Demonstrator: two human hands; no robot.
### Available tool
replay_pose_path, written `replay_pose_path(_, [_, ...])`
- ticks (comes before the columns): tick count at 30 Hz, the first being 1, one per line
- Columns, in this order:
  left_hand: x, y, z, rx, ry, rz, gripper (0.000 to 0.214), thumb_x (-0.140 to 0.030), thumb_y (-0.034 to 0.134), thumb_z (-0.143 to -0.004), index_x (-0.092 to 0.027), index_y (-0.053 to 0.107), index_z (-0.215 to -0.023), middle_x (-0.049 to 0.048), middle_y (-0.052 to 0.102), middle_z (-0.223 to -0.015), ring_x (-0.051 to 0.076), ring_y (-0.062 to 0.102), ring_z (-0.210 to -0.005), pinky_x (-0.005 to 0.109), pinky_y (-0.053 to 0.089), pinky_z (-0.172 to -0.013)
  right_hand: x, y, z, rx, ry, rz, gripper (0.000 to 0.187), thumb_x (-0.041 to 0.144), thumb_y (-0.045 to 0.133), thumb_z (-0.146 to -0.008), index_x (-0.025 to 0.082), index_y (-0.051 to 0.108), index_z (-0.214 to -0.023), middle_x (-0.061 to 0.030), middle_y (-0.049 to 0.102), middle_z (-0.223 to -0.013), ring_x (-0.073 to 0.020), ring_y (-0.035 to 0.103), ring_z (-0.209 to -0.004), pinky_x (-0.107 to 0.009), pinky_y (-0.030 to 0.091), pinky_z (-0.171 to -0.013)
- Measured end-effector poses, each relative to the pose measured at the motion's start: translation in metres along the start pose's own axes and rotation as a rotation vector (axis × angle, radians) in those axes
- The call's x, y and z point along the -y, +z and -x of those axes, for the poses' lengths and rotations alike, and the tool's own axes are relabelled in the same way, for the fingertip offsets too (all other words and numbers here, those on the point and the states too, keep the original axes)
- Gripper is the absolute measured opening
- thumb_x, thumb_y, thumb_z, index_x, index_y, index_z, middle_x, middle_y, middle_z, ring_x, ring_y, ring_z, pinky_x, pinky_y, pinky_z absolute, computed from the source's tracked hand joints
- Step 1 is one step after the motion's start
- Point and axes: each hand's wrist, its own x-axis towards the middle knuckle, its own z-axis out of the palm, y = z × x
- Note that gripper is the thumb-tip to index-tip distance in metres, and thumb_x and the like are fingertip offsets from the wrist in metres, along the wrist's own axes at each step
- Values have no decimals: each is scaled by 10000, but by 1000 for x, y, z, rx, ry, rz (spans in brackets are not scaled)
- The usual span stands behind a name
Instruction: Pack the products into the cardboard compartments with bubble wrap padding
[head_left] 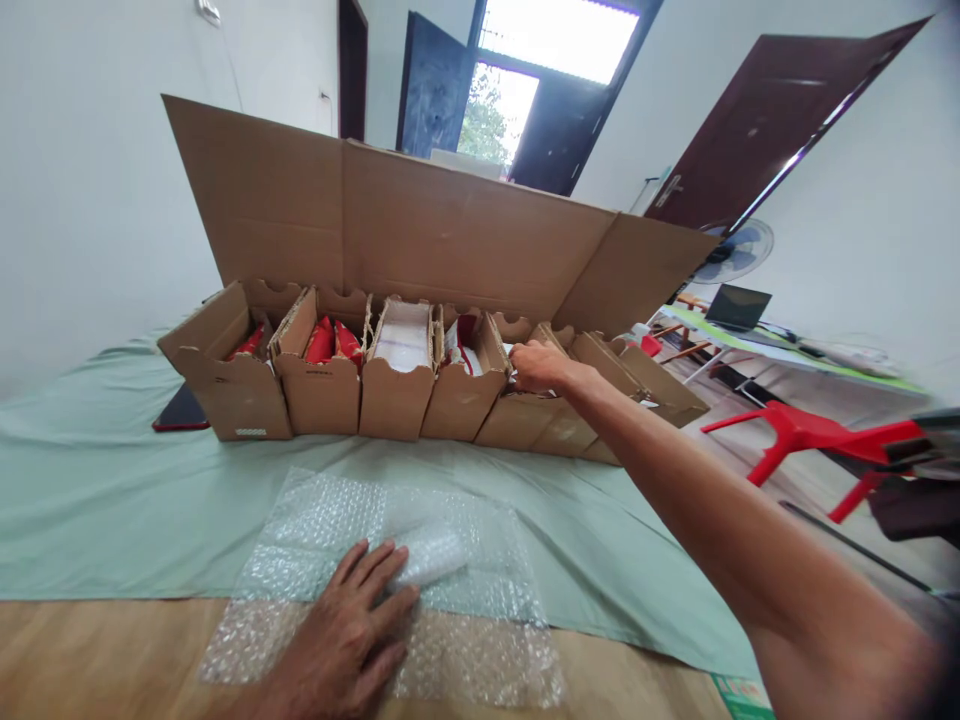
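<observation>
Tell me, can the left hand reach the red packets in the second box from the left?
Probably yes: the left hand rests on bubble wrap, and the box is open above the packets.

Can see, off to the right, an open laptop on a bench, a red chair before it, a fan and maroon door, plus greenery outside.
</observation>
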Motion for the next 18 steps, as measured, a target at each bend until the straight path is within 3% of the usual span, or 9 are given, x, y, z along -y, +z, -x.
replay_pose_path(6, [3, 4, 0, -51, 41, -61, 586, -162, 625, -810, -276, 568, -1381, 105, 541, -1547, 319, 488, -1423, 575, 481, -1100, -1, 12, -2, 46, 14, 42, 360, 362, 682, -976, 198, 641, -1293, -108, 585, -1428, -300, 567, -1297, -557, 476, -1081])
replay_pose_path(11, [3, 1, -3, -79, 68, -112, 560, -173, 624, -798, -273, 592, -1348, 99, 590, -1500, 304, 519, -1390, 526, 485, -1092, 9, 26, -8, -17, 51, -27, 416, 362, 678, -977, 211, 606, -1358, -116, 511, -1519, -322, 509, -1365, -589, 424, -1127])
replay_pose_path(14, [5, 1, -4, -109, 90, -147, 550, -164, 613, -791, -261, 600, -1333, 109, 608, -1477, 300, 533, -1373, 508, 496, -1075, 6, 19, -9, -17, 88, -119, 401, 374, 682, -975, 199, 623, -1332, -114, 594, -1429, -285, 601, -1260, -532, 502, -1057])
replay_pose_path(18, [8, 5, -3, -157, 121, -150, 561, -145, 606, -760, -249, 615, -1311, 114, 618, -1461, 300, 531, -1372, 485, 486, -1091, -23, -12, 10, -9, 163, -249, 302, 335, 572, -1009, 168, 740, -1197, -104, 760, -1168, -259, 712, -1059, -353, 560, -892])
